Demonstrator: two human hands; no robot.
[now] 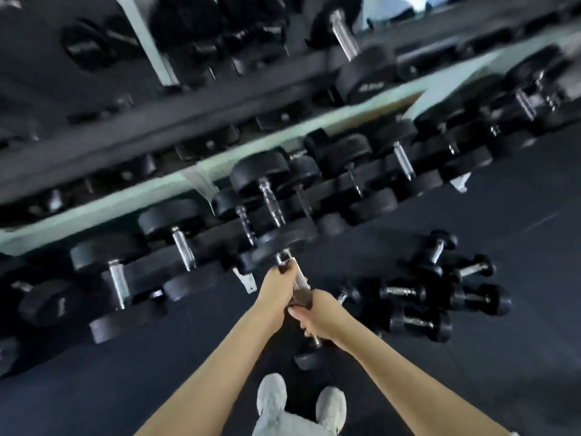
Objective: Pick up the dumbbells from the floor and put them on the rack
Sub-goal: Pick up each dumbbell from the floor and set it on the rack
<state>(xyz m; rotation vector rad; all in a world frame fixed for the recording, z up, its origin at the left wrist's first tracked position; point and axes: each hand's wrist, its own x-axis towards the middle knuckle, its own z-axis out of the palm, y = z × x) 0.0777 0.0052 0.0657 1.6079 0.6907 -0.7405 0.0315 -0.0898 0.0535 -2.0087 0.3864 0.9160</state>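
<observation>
Both my hands hold one large black dumbbell [284, 245] by its chrome handle. My left hand [278, 289] grips the far part of the handle and my right hand [322, 316] grips the near part. The far head is at the front edge of the rack's lower tier [217, 234], among the stored dumbbells; whether it rests there I cannot tell. The near head hangs above the floor in front of my feet. A pile of several smaller black dumbbells [440, 297] lies on the floor to the right.
The rack runs diagonally across the view, with a pale green frame [132, 196] and black dumbbells on both tiers. A white rack foot [246, 281] sticks out just left of my hands. My grey shoes [272, 394] stand on dark rubber flooring [110, 382].
</observation>
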